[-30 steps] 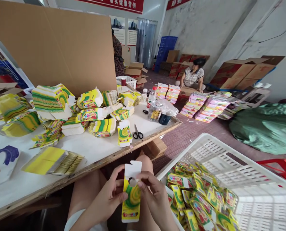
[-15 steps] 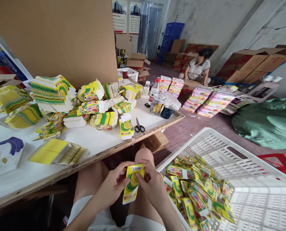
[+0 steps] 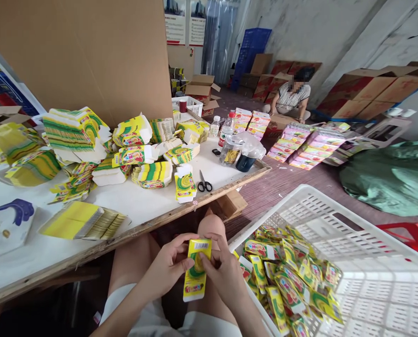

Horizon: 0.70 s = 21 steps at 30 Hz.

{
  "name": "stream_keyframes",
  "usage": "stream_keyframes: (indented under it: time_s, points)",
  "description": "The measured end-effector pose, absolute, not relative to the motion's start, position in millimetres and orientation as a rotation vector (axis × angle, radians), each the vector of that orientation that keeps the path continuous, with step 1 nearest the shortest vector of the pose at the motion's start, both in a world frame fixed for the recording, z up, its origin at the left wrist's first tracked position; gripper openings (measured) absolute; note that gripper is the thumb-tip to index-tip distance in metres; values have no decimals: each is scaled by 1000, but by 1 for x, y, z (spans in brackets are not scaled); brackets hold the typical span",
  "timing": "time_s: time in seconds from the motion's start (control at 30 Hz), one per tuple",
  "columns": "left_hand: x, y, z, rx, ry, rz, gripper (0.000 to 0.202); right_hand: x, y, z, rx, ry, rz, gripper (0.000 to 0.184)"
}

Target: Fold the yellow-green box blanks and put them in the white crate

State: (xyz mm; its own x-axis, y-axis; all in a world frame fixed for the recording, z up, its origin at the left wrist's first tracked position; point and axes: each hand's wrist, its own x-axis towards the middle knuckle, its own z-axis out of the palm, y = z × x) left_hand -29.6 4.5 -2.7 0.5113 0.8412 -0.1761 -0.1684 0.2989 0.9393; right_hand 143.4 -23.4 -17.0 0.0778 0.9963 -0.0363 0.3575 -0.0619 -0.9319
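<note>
Over my lap I hold a small yellow and green printed packet [image 3: 196,270] upright with both hands. My left hand [image 3: 169,267] grips its left edge with thumb and fingers closed. My right hand [image 3: 224,271] pinches the right edge near the folded top flap, which shows a barcode. To my right a white slatted basket [image 3: 339,234] holds several packets of the same kind [image 3: 286,281]. The white table [image 3: 131,206] in front carries stacks of flat yellow and green cards [image 3: 71,128] and a single standing packet [image 3: 184,183].
Black scissors [image 3: 205,183], bottles and a jar [image 3: 230,150] lie near the table's right edge. A large cardboard sheet [image 3: 89,51] stands behind the stacks. Another person [image 3: 291,96] sits on the floor among cartons and pink packs [image 3: 300,150]. A green sack [image 3: 391,178] lies right.
The packet's white top flap, open a second ago, is now folded down and closed. My hands have drawn the packet slightly lower and nearer my lap.
</note>
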Motion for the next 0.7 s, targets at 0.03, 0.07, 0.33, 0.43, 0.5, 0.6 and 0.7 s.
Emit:
stream_keyframes:
  time_s: [0.03, 0.07, 0.33, 0.43, 0.5, 0.6, 0.7]
  points:
    - [-29, 5, -3, 1070, 783, 772, 49, 141, -24, -17, -1596, -1405, 949, 33]
    - [-29, 5, -3, 1077, 794, 778, 49, 139, -24, -17, -1628, -1417, 919, 32]
    - [-27, 7, 0, 981, 772, 719, 46, 153, -23, -9, -1398, -1349, 956, 31]
    - [-14, 1, -5, 1069, 788, 761, 41, 157, -25, -7, -1332, -1248, 963, 26]
    - [-7, 3, -6, 1204, 785, 775, 41, 166, -29, -4, -1339, -1268, 853, 23]
    - [-3, 32, -6, 1637, 837, 905, 53, 190, -37, 3, -1504, -1339, 366, 23]
    - [-10, 85, -10, 2076, 1145, 1049, 67, 213, -45, 4, -1685, -1311, -27, 28]
